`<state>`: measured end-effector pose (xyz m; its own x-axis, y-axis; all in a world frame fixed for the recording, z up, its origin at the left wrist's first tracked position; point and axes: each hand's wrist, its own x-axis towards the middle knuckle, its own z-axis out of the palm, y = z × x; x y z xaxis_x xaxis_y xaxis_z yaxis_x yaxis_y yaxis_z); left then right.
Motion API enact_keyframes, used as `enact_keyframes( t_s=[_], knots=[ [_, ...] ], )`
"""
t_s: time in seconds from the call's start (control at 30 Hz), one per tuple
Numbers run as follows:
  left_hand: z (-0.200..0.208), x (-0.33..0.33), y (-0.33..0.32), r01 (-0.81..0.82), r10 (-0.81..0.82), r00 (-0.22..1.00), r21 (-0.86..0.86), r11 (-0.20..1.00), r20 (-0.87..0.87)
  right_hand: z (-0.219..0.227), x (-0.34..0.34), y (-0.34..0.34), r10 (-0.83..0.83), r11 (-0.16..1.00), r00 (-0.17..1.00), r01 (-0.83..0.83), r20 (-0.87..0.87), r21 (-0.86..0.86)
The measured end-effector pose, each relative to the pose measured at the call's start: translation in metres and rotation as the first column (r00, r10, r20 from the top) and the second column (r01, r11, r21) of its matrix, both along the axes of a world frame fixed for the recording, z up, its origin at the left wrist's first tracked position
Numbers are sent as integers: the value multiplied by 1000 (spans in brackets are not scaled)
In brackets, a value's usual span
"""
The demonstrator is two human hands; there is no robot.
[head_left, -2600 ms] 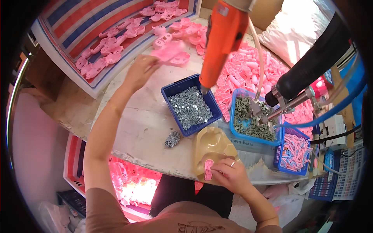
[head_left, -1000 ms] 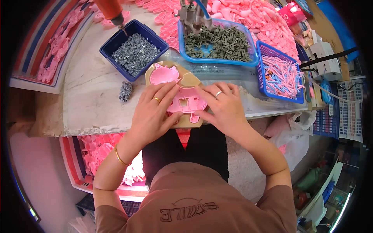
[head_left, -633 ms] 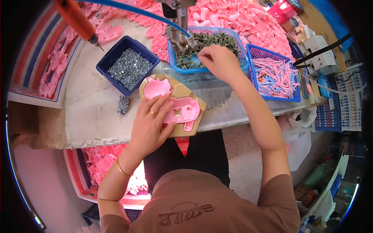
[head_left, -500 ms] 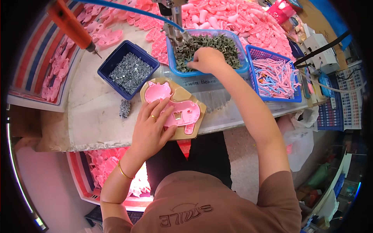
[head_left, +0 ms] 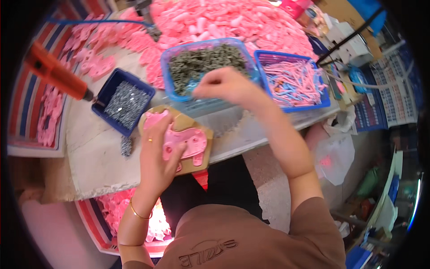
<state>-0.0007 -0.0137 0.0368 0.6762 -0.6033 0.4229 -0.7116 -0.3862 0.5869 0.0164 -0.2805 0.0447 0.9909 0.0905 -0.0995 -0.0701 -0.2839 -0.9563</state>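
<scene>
My left hand [head_left: 154, 154] lies over a pink animal-shaped plastic shell [head_left: 190, 140], with its fingers stretched along the head end and its thumb spread apart. The shell sits in a tan fixture [head_left: 204, 163] near the table's front edge, partly hidden by that hand. Blurred by motion, my right hand [head_left: 228, 87] hangs above the near rim of a light-blue tub [head_left: 168, 83] of small dark green parts [head_left: 208, 60]. Its fingertips are pinched together, but I cannot make out what is in them.
An orange power screwdriver [head_left: 58, 71] hangs left, its tip over a navy box [head_left: 134, 125] of screws. A small heap of screws [head_left: 126, 146] lies beside it. Right of the tub, a blue basket [head_left: 291, 108] holds pink and blue sticks. Pink parts [head_left: 215, 20] pile up behind.
My right hand has lifted out of the green parts and come back toward the tub's near rim. My left hand stays on the shell. The whole view has shifted.
</scene>
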Motion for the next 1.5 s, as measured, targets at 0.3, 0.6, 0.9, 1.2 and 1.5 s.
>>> enact_keyframes(
  t_s=[0.3,0.6,0.9,1.2,1.5],
  knots=[
    [-7,-20,-19,-131,-233,635,-400,907,-736,-2,-80,-12,-93,988,991,103,92,-111],
    [1,-22,-13,-134,-287,591,-442,887,-754,-43,-108,-206,-339,214,880,417,334,-883],
    [0,-30,-12,-122,-257,580,-395,911,-773,-48,-98,-223,-36,131,878,478,478,-869],
    [-4,-29,-9,-204,-192,542,-349,915,-818,0,-89,-133,-211,964,977,213,28,-160],
    [-4,-31,-18,-300,-172,445,-328,896,-879,3,-105,18,-7,997,1000,7,1,73]
  ],
)
